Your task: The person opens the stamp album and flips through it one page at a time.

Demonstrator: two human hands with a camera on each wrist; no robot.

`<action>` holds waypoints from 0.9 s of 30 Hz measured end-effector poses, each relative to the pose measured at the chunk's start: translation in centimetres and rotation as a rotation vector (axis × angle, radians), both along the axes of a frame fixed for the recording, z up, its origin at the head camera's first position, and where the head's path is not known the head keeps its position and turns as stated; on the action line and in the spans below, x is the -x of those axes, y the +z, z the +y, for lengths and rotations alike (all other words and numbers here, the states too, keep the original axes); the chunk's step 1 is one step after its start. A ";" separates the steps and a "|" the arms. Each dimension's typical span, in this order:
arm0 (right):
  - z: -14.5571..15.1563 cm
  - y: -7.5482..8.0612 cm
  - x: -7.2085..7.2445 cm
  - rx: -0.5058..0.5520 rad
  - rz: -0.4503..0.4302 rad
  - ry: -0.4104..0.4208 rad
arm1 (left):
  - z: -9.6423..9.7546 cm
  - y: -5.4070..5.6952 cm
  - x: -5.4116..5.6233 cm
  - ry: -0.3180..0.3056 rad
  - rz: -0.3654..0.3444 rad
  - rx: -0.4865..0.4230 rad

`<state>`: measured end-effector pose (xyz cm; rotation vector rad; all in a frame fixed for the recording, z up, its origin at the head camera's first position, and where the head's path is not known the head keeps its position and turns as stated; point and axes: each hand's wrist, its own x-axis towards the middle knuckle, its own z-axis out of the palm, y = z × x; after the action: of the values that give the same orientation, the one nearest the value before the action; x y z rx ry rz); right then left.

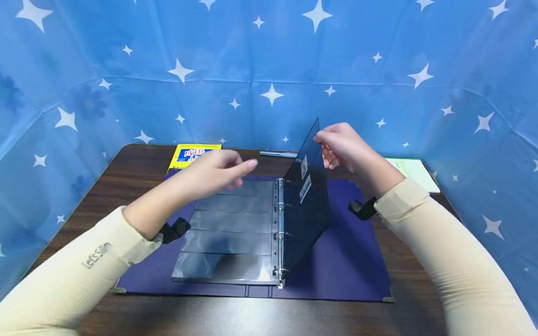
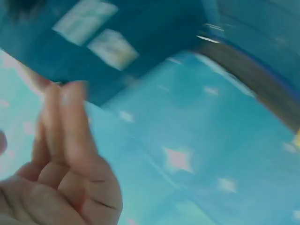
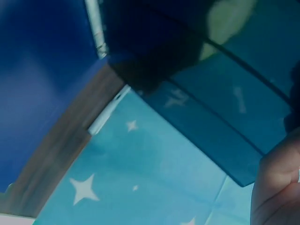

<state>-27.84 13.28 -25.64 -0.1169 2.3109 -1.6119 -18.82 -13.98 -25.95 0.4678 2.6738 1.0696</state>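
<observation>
A purple ring binder lies spread on the table, with a stack of clear pocket pages on its left side. Between thumb and fingers, my right hand pinches the upper outer corner of a dark translucent pocket page, which stands raised from the metal rings. Two small stamp-like pieces show in that page. Held over the clear pages, my left hand is empty with fingers extended. The right wrist view has the raised page across its upper part, the right hand at its corner.
Behind the binder's left side lies a yellow printed packet. A slim silver item rests near the table's back edge, and a pale green and white sheet is at the right. A blue starry curtain surrounds the table.
</observation>
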 end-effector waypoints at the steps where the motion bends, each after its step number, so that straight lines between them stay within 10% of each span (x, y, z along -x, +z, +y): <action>1: -0.4 0.1 0.1 -0.001 0.002 -0.003 | 1.2 1.0 0.0 0.000 -0.006 -0.054; 9: -2.8 0.6 -0.1 -0.018 0.012 -0.001 | 8.1 2.2 0.1 -0.104 -0.161 -0.140; 20: -1.5 0.6 -0.7 -0.055 0.158 0.123 | 8.2 2.1 0.4 -0.074 -0.119 -0.125; 27: 4.2 -6.7 -3.9 -0.600 0.335 0.374 | 6.5 2.0 -0.3 -0.026 -0.108 -0.108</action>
<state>-23.96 17.44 -32.39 -0.6697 2.7044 -0.7240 -18.48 -7.52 -23.98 0.4499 2.5193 1.2005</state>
